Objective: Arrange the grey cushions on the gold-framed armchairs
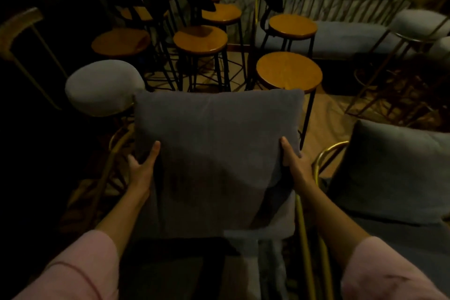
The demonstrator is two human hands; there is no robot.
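Note:
A square grey cushion [216, 151] stands upright in the middle of the view, over the seat of a gold-framed armchair [300, 221]. My left hand [143, 165] grips its left edge, thumb on the front face. My right hand [293, 163] grips its right edge in the same way. To the right, a second grey cushion [394, 173] leans against the back of another gold-framed armchair [328, 153]. The lower part of the held cushion is in shadow, so I cannot tell whether it touches the seat.
Several round wooden stools [288, 72] with black legs crowd the floor ahead. A grey padded stool [102, 85] stands at the left. A gold-railed bench with a grey seat [345, 39] lines the far wall, with more grey-topped gold stools [418, 23] at right.

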